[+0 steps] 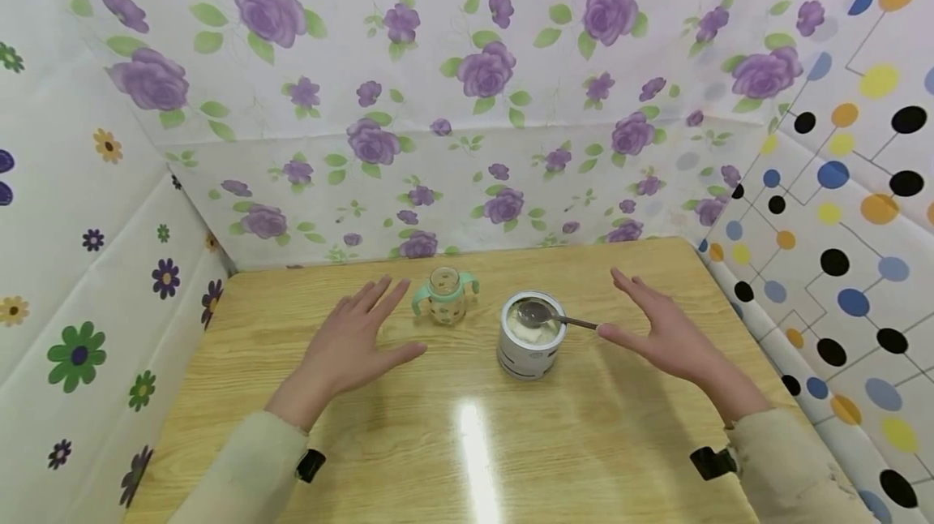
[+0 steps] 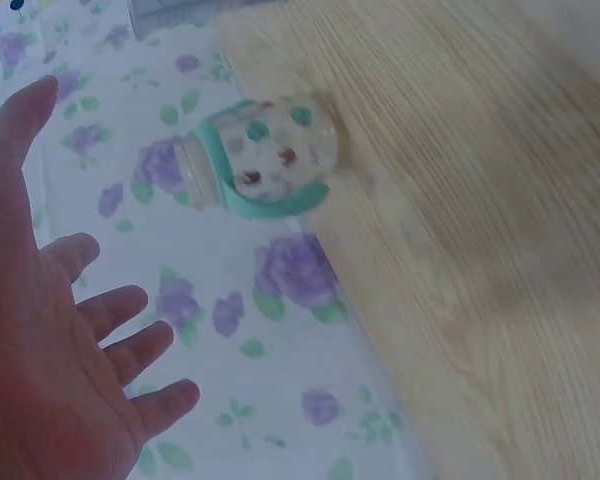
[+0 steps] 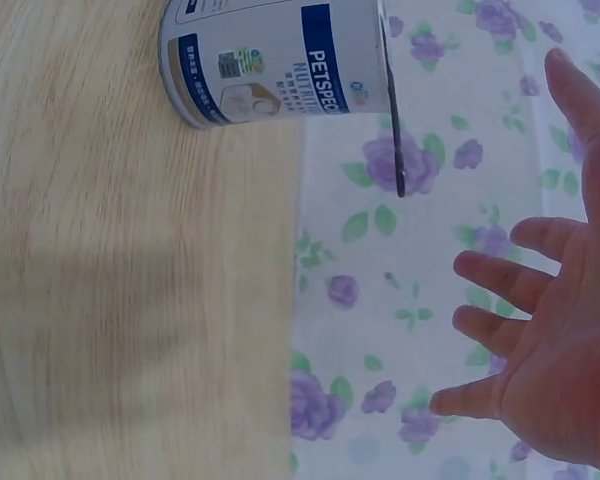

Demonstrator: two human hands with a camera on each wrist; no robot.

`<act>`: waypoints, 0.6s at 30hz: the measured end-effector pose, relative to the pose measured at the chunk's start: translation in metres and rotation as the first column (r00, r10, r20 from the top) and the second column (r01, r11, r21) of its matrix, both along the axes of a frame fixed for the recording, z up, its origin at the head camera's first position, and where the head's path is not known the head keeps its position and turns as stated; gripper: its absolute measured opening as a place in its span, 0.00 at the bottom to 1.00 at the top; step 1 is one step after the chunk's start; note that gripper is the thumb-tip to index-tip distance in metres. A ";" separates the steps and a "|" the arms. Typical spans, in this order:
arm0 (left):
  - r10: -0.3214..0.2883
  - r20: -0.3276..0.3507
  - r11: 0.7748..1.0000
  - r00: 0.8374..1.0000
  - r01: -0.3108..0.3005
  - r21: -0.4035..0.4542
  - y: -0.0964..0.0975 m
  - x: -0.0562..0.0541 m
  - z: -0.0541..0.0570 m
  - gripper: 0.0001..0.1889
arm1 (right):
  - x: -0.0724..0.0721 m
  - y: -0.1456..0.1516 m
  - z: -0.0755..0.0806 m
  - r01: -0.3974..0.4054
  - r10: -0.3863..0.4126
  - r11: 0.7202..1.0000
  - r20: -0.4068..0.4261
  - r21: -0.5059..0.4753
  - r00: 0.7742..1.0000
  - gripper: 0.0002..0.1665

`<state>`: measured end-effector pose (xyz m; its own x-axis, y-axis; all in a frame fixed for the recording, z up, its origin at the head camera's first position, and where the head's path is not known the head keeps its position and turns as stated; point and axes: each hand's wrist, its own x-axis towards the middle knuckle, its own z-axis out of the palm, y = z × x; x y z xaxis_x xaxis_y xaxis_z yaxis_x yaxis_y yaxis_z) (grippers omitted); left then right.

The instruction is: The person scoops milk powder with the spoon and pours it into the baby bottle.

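My left hand (image 1: 353,343) hovers over the table with its fingers spread, holding nothing. Just right of its fingertips stands an uncapped baby bottle (image 1: 447,307) with mint-green handles and a dotted pattern, upright. My right hand (image 1: 667,337), also with fingers apart, is raised on the other side. Between the hands stands an open white can (image 1: 527,358) of pale powder (image 1: 536,336). A metal spoon (image 1: 536,311) lies across its mouth, the bowl inside. The handle (image 3: 398,150) juts out toward my right thumb, with a gap between them in the right wrist view.
The wooden table (image 1: 438,427) runs back to a wall cloth (image 1: 438,175) printed with purple roses. Patterned cloths also hang at the left and right sides. A bright light streak reflects off the tabletop in front of the can.
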<state>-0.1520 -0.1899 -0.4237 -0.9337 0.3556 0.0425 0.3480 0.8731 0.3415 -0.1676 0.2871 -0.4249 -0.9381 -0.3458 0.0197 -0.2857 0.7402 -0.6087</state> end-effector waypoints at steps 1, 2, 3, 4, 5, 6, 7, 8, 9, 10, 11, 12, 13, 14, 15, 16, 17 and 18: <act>-0.014 0.011 1.000 1.000 0.014 0.023 0.005 -0.002 0.002 0.54 | -0.001 -0.002 -0.002 0.002 -0.002 1.000 -0.002 -0.014 1.000 0.55; -0.028 0.023 0.999 0.999 0.027 0.045 0.009 -0.003 0.003 0.54 | -0.002 -0.003 -0.005 0.005 -0.005 1.000 -0.004 -0.025 1.000 0.54; -0.042 0.037 0.997 0.998 0.039 0.072 0.014 -0.005 0.005 0.55 | -0.003 -0.005 -0.007 0.009 -0.009 0.999 -0.005 -0.036 1.000 0.53; -0.055 0.051 0.994 0.997 0.050 0.096 0.019 -0.005 0.006 0.55 | -0.003 -0.006 -0.010 0.014 -0.014 0.999 -0.004 -0.049 1.000 0.52; -0.069 0.066 0.991 0.995 0.061 0.118 0.024 -0.006 0.007 0.55 | -0.004 -0.008 -0.012 0.018 -0.018 0.998 -0.002 -0.060 1.000 0.51; -0.081 0.080 0.988 0.993 0.069 0.141 0.029 -0.007 0.008 0.55 | -0.004 -0.009 -0.015 0.025 -0.025 0.997 0.000 -0.071 1.000 0.50; -0.095 0.090 0.984 0.991 0.080 0.157 0.034 -0.008 0.008 0.55 | -0.005 -0.010 -0.018 0.031 -0.031 0.996 0.000 -0.084 1.000 0.50; -0.111 0.100 0.980 0.989 0.092 0.174 0.039 -0.009 0.008 0.55 | -0.005 -0.011 -0.020 0.040 -0.040 0.994 0.001 -0.098 0.999 0.49; -0.125 0.109 0.976 0.986 0.102 0.190 0.045 -0.010 0.007 0.56 | -0.005 -0.011 -0.023 0.048 -0.048 0.992 0.005 -0.118 0.999 0.48; -0.136 0.116 0.973 0.984 0.110 0.202 0.050 -0.011 0.006 0.56 | -0.005 -0.012 -0.027 0.057 -0.057 0.989 0.009 -0.138 0.998 0.47; -0.146 0.125 0.969 0.981 0.116 0.217 0.055 -0.012 0.005 0.56 | -0.005 -0.012 -0.031 0.066 -0.064 0.984 0.019 -0.163 0.998 0.46; -0.154 0.133 0.966 0.979 0.121 0.230 0.060 -0.014 0.003 0.56 | -0.004 -0.012 -0.034 0.075 -0.070 0.978 0.035 -0.194 0.997 0.46; -0.162 0.139 0.962 0.977 0.125 0.242 0.066 -0.015 0.001 0.57 | -0.004 -0.013 -0.037 0.086 -0.076 0.970 0.053 -0.227 0.996 0.45; -0.167 0.149 0.959 0.975 0.125 0.255 0.071 -0.017 -0.002 0.57 | -0.004 -0.014 -0.041 0.097 -0.081 0.962 0.073 -0.256 0.994 0.44; -0.171 0.154 0.955 0.973 0.125 0.270 0.076 -0.018 -0.004 0.57 | -0.004 -0.014 -0.044 0.108 -0.084 0.952 0.092 -0.287 0.992 0.44; -0.175 0.157 0.952 0.972 0.126 0.279 0.081 -0.020 -0.007 0.58 | -0.003 -0.015 -0.047 0.119 -0.088 0.942 0.112 -0.314 0.990 0.43; -0.181 0.156 0.949 0.971 0.130 0.288 0.086 -0.022 -0.010 0.58 | -0.003 -0.016 -0.050 0.130 -0.090 0.931 0.132 -0.342 0.987 0.43; -0.183 0.157 0.945 0.970 0.130 0.298 0.090 -0.023 -0.013 0.59 | -0.002 -0.017 -0.052 0.142 -0.093 0.921 0.147 -0.364 0.985 0.43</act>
<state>-0.1753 -0.0996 -0.4365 -0.8683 0.4960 -0.0007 0.3820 0.6697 0.6368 -0.1698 0.2704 -0.4771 -0.9748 -0.2232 0.0057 -0.1143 0.4772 -0.8713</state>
